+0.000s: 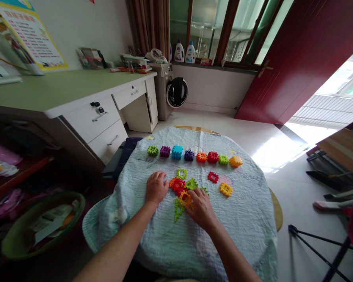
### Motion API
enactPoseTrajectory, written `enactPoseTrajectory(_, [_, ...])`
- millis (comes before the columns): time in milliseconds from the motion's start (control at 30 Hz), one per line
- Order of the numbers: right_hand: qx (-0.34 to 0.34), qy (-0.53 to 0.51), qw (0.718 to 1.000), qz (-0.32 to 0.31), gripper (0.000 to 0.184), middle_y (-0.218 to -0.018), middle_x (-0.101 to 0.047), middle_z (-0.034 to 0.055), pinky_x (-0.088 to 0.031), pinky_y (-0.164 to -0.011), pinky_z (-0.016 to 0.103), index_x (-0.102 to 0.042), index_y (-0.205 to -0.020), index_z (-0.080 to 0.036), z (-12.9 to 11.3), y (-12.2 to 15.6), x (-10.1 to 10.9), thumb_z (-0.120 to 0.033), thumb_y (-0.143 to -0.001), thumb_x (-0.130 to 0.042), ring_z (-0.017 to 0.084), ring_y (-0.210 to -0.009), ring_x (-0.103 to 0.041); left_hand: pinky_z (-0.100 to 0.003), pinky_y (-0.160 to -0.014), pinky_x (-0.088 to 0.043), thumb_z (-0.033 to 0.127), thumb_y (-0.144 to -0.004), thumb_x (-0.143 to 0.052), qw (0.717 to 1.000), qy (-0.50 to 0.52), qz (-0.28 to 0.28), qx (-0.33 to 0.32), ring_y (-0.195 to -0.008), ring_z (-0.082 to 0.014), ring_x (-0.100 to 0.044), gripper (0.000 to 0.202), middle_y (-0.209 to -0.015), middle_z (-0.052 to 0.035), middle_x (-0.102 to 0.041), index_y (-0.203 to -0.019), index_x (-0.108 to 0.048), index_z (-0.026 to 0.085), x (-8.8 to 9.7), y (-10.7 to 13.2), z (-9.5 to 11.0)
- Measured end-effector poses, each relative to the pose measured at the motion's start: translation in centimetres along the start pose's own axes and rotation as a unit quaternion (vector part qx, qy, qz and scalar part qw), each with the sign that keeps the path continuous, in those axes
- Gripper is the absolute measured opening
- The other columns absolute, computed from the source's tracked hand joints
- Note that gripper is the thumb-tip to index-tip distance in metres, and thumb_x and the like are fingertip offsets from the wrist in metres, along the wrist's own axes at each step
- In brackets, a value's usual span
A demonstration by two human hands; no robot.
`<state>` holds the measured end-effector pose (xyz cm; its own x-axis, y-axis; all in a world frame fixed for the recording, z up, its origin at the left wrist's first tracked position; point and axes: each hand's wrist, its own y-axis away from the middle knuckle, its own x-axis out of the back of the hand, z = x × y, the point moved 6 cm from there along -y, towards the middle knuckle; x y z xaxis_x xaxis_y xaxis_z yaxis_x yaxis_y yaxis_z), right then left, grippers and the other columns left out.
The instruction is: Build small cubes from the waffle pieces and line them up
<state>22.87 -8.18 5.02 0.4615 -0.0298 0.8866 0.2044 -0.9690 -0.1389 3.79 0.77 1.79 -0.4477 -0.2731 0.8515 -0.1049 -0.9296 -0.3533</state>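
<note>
A quilted pale blue cloth (247,219) covers a round table, and a long row of chunky plastic interlocking blocks crosses it, from a green block (152,150) to an orange block (235,161). Below the row lie loose flat pieces, including a red square (213,177) and a yellow square (226,189). My left hand (156,188) rests with fingers apart on the cloth, touching nothing but the edge of a red-orange cluster (177,184). My right hand (201,207) curls over a yellow-orange piece (186,199) and grips it. A green triangular piece (179,209) lies beside that hand.
A white desk with drawers (91,121) stands to the left, with a green basket (44,223) on the floor below it. A washing machine (164,90) stands at the back. Black tripod legs (320,250) stand on the floor to the right.
</note>
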Motion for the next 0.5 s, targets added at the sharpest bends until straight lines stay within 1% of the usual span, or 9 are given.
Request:
enactPoseTrajectory(100, [0.002, 0.003, 1.0, -0.005, 0.024, -0.099, -0.062, 0.0054, -0.043, -0.087, 0.035, -0.064, -0.103, -0.024, -0.1, 0.0, -0.1, -0.024, -0.08, -0.07, 0.023, -0.097, -0.055, -0.044, -0.1, -0.044, 0.02, -0.08, -0.055, 1.0, 0.002, 0.001, 0.0, -0.11, -0.0273, -0.057, 0.025, -0.114, -0.0112, -0.065, -0.104, -0.064, 0.019, 0.1, 0.0, 0.1])
enactPoseTrajectory(200, [0.004, 0.002, 1.0, -0.009, 0.023, -0.099, -0.062, 0.0048, -0.043, -0.087, 0.035, -0.065, -0.1, -0.024, -0.3, 0.1, -0.2, -0.027, -0.079, -0.072, 0.023, -0.096, -0.055, -0.043, -0.101, -0.044, 0.02, -0.08, -0.055, 1.0, 0.001, 0.001, 0.0, -0.111, -0.0272, -0.057, 0.024, -0.114, -0.0107, -0.065, -0.103, -0.064, 0.02, 0.1, 0.0, 0.1])
enactPoseTrajectory(300, [0.012, -0.022, 1.0, 0.013, 0.026, -0.103, -0.063, 0.0056, -0.044, -0.087, 0.035, -0.065, -0.104, -0.024, 0.5, 0.0, 0.3, -0.03, -0.079, -0.072, 0.023, -0.096, -0.056, -0.043, -0.101, -0.044, 0.021, -0.081, -0.055, 1.0, 0.0, 0.001, 0.0, -0.111, -0.0273, -0.057, 0.024, -0.114, -0.0107, -0.065, -0.103, -0.064, 0.02, 0.1, 0.0, 0.0])
enactPoseTrajectory(333, [0.01, -0.031, 0.999, 0.029, 0.026, -0.105, -0.063, 0.0062, -0.045, -0.088, 0.035, -0.065, -0.105, -0.024, 1.3, 0.0, 0.7, -0.03, -0.08, -0.071, 0.023, -0.097, -0.056, -0.043, -0.101, -0.045, 0.021, -0.081, -0.055, 1.0, 0.0, 0.001, -0.001, -0.11, -0.0274, -0.058, 0.024, -0.113, -0.0107, -0.065, -0.103, -0.064, 0.02, 0.1, 0.0, 0.0])
enactPoseTrajectory(400, [-0.015, -0.028, 0.997, 0.073, 0.024, -0.107, -0.064, 0.0078, -0.044, -0.092, 0.037, -0.066, -0.106, -0.022, 4.0, 0.0, 2.1, -0.029, -0.083, -0.066, 0.023, -0.1, -0.057, -0.043, -0.1, -0.045, 0.021, -0.081, -0.054, 1.0, -0.002, 0.002, -0.003, -0.11, -0.0275, -0.058, 0.024, -0.113, -0.0108, -0.065, -0.103, -0.064, 0.02, 0.1, 0.0, 0.0])
enactPoseTrajectory(433, [-0.04, -0.012, 0.994, 0.099, 0.022, -0.108, -0.064, 0.0089, -0.043, -0.094, 0.038, -0.066, -0.105, -0.02, 5.9, 0.2, 2.9, -0.029, -0.085, -0.063, 0.024, -0.102, -0.057, -0.043, -0.1, -0.045, 0.021, -0.081, -0.054, 1.0, -0.003, 0.003, -0.004, -0.11, -0.0276, -0.058, 0.024, -0.113, -0.0108, -0.065, -0.103, -0.064, 0.02, 0.1, 0.0, 0.0])
enactPoseTrajectory(500, [-0.098, 0.043, 0.985, 0.136, 0.027, -0.114, -0.063, 0.0121, -0.041, -0.096, 0.041, -0.066, -0.109, -0.018, 9.8, 0.6, 4.4, -0.027, -0.084, -0.061, 0.027, -0.107, -0.056, -0.044, -0.1, -0.045, 0.021, -0.081, -0.054, 1.0, -0.004, 0.004, -0.006, -0.11, -0.0278, -0.058, 0.024, -0.114, -0.0111, -0.065, -0.103, -0.064, 0.019, 0.1, 0.0, 0.0])
